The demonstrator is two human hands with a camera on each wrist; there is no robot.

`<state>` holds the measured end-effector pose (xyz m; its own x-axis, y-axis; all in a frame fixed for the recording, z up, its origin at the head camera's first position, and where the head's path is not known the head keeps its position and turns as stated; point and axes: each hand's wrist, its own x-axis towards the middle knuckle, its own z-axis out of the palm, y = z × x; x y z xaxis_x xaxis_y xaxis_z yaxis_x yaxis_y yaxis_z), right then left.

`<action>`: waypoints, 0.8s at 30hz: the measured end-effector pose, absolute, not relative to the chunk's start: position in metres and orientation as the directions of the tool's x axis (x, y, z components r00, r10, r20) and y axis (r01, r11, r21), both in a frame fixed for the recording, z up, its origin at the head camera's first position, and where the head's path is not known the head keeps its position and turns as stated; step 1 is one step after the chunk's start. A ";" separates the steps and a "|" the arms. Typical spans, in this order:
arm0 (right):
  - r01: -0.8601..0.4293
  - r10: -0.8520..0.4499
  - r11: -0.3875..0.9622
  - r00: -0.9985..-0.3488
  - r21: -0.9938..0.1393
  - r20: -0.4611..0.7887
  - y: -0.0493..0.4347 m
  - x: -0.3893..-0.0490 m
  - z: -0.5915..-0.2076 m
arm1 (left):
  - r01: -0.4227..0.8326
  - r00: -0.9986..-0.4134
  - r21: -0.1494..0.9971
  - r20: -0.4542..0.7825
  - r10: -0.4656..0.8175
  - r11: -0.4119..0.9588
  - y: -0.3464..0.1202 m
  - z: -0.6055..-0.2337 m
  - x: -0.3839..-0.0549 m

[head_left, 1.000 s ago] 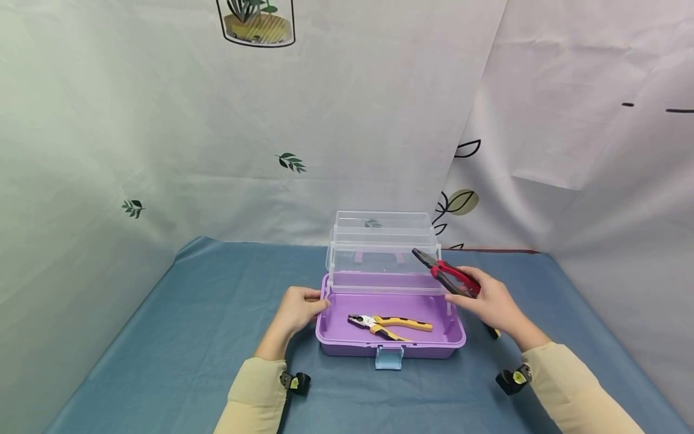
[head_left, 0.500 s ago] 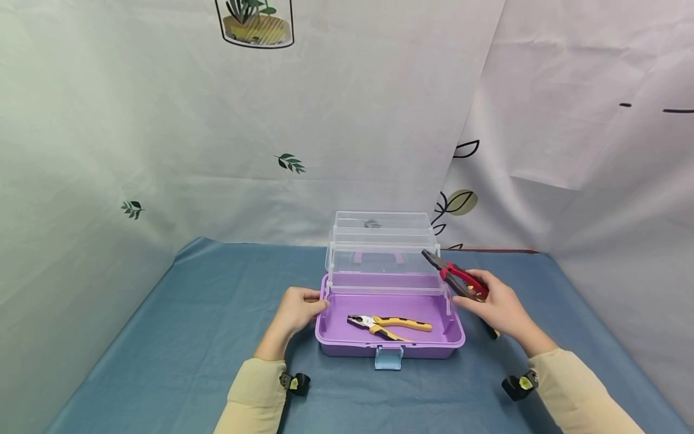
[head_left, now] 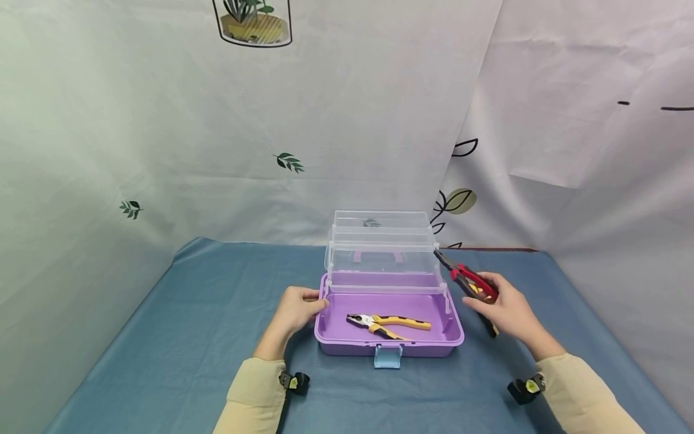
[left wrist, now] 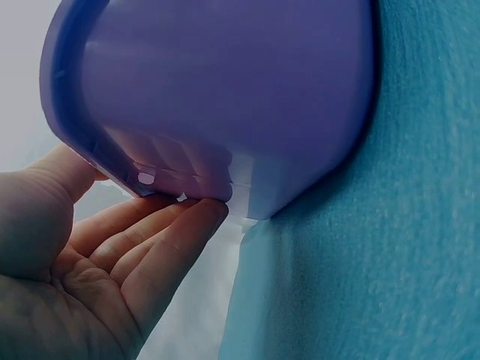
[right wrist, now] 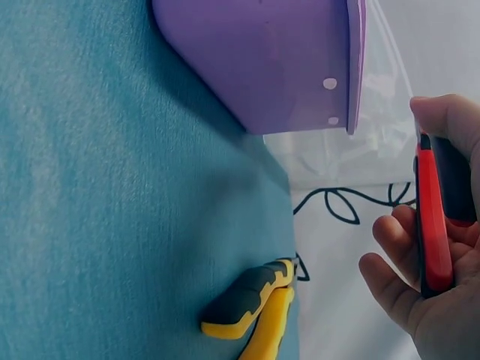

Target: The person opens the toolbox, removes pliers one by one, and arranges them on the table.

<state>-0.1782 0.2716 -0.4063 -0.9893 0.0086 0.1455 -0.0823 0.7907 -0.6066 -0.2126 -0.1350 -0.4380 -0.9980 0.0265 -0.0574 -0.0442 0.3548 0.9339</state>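
Right fingers (right wrist: 388, 286) gripping red pliers (head_left: 477, 280) moved rightward, partly hiding yellow handles (right wrist: 270, 319); left fingers (left wrist: 169, 262) pinch box (head_left: 347, 348).

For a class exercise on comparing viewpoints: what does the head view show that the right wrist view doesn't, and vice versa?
Only the head view: the left grip holding the purple box by its side, the yellow pliers lying inside, and the blue latch.

Only the right wrist view: two pale spots, apparently holes, in the box's outer end wall.

Both: the right grip holding the red pliers, the purple box, the blue cloth and, outside the box, another yellow-handled tool, partly hidden in the head view.
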 end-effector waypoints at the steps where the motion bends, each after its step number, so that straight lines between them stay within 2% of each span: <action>1: -0.079 0.011 0.793 -0.990 -0.604 0.143 0.273 -0.178 -0.407 | -0.044 -0.998 0.934 -0.058 0.027 0.355 -0.135 -0.438 -0.213; 24: 0.001 0.090 0.786 -0.989 -0.619 0.113 0.290 -0.177 -0.417 | -0.037 -0.998 0.931 -0.049 0.025 0.363 -0.135 -0.438 -0.212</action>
<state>-0.1768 0.2902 -0.4167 -0.9894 0.0904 0.1133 0.0009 0.7855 -0.6188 -0.2116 -0.1354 -0.4377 -0.9985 0.0252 -0.0492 -0.0367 0.3628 0.9312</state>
